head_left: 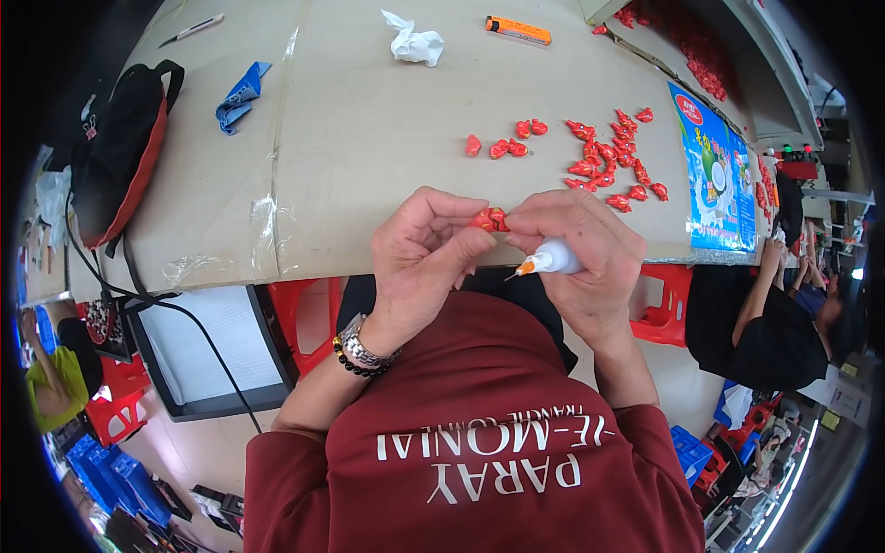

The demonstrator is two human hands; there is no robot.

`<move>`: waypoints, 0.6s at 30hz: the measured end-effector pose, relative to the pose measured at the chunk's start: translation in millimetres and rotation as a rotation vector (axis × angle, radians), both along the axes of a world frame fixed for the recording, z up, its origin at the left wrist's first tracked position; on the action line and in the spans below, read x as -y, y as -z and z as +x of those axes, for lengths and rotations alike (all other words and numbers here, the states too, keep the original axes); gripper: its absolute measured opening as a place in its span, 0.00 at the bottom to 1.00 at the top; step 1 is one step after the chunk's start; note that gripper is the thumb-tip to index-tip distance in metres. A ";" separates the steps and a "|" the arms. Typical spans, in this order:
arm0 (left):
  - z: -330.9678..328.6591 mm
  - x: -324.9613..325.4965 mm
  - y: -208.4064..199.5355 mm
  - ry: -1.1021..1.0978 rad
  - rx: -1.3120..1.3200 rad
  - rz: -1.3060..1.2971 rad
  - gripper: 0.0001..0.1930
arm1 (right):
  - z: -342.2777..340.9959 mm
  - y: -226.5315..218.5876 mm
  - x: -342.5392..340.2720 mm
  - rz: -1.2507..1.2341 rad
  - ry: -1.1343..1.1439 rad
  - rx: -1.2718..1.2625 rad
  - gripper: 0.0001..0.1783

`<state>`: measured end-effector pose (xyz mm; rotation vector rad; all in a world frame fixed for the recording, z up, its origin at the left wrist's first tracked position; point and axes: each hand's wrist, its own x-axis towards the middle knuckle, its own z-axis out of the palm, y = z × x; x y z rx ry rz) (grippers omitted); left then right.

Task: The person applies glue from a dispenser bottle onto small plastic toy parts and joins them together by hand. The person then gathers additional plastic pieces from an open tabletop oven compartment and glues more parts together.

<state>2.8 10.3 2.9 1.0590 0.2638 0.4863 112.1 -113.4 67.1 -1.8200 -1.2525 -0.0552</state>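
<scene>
At the near edge of the cardboard table [369, 138]: left hand [413, 258] and right hand [595, 253], fingertips pinched, hold a glossy, lumpy red piece [489, 219]; right also clasps a smooth white bottle [557, 256].

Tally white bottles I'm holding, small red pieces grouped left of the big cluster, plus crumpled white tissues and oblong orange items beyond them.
White bottle: 1
Small red pieces: 5
Crumpled white tissue: 1
Oblong orange item: 1
Total: 8
</scene>
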 end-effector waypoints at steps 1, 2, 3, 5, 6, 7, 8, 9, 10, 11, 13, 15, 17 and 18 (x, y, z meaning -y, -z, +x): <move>-0.4 -0.6 -0.3 -0.002 0.002 0.043 0.09 | 0.6 -0.4 0.9 -0.002 0.002 -0.028 0.14; -0.9 -1.4 -0.7 -0.003 0.004 0.082 0.09 | 2.1 -0.9 1.8 -0.016 0.001 -0.055 0.14; -1.2 -2.2 -1.1 -0.004 0.005 0.121 0.09 | 4.3 -1.5 2.8 -0.030 0.000 -0.081 0.14; -1.4 -3.3 -1.4 -0.019 -0.001 0.216 0.09 | 6.3 -1.4 3.9 -0.050 0.004 -0.126 0.14; -1.2 -3.3 -1.2 -0.026 -0.007 0.257 0.09 | 6.7 -1.1 4.3 -0.057 0.009 -0.145 0.14; -0.4 -3.2 -0.5 -0.042 0.005 0.305 0.09 | 7.2 -0.8 4.8 -0.062 0.013 -0.165 0.14; 0.4 -2.9 0.4 -0.059 0.014 0.347 0.09 | 7.4 -0.6 5.3 -0.070 0.019 -0.177 0.14; 1.1 -2.5 1.5 -0.075 0.023 0.389 0.09 | 7.3 -0.5 5.8 -0.075 0.023 -0.191 0.14; 1.7 -2.1 2.7 -0.090 0.031 0.415 0.09 | 7.3 -0.4 6.3 -0.081 0.030 -0.209 0.13; 2.4 -1.5 4.0 -0.104 0.038 0.440 0.09 | 7.6 0.0 6.5 -0.077 0.026 -0.198 0.13; 3.4 -1.1 6.4 -0.113 0.052 0.497 0.09 | 8.3 0.8 6.8 -0.068 0.022 -0.186 0.13; 3.9 -1.4 7.8 -0.107 0.072 0.563 0.10 | 9.0 1.5 7.4 -0.071 0.025 -0.178 0.13; 5.4 -0.9 7.8 -0.079 0.058 0.493 0.09 | 10.2 2.5 8.0 -0.068 0.025 -0.177 0.13; 6.1 -0.4 7.3 -0.072 0.053 0.469 0.09 | 10.9 3.1 8.2 -0.064 0.022 -0.179 0.12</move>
